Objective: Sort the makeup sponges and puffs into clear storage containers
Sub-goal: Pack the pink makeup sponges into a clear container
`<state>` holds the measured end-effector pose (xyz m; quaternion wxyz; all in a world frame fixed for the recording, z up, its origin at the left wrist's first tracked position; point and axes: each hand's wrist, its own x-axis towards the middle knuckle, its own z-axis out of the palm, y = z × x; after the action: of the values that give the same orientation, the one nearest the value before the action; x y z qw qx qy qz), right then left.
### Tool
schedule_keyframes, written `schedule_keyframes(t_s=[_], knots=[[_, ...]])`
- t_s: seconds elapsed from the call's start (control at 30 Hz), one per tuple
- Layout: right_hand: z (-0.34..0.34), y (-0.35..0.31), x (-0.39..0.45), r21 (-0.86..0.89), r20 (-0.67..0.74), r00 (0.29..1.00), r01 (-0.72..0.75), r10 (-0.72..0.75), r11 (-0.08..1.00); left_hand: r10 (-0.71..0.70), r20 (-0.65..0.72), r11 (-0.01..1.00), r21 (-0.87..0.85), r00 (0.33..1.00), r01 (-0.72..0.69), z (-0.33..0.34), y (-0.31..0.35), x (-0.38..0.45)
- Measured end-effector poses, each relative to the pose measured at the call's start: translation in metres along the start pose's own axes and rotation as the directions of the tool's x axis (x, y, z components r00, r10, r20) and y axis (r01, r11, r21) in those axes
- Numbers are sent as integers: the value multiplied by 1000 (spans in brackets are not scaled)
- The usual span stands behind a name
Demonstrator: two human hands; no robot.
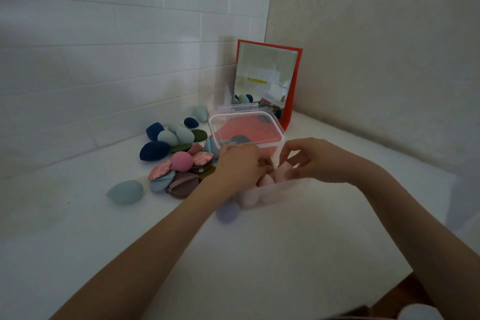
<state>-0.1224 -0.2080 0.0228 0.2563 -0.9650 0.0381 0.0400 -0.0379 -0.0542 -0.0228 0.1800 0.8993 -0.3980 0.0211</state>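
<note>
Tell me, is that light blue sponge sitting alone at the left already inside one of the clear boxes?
No, the light blue sponge lies on the bare white table, apart from both clear boxes.

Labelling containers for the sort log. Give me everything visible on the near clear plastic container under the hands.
The near clear plastic container is a low, translucent, lidless box on the white counter, in front of a larger clear tub. Pale pink teardrop sponges fill it. Both hands reach in: left hand, right hand. A lilac sponge lies at its near-left corner.
</note>
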Motion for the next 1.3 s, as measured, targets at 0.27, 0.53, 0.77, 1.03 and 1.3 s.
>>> schedule_keyframes(t_s=[0.27,0.53,0.77,1.03,1.3], knots=[[-2,-10,16,-233,107,994,36,-11,972,-42,6,995,90,999,41,-3,9,1],[4,-19,28,-511,241,970,157,-34,845,-103,4,993,52,995,103,-4,17,4],[7,-13,33,-522,277,958,214,-73,826,-113,-44,993,30,993,115,2,14,8],[-23,2,15,-51,304,949,-72,84,996,-99,-2,993,-64,995,98,-1,10,7],[-6,-6,17,-177,163,986,-16,45,984,-36,103,998,-56,994,42,-9,7,6]])
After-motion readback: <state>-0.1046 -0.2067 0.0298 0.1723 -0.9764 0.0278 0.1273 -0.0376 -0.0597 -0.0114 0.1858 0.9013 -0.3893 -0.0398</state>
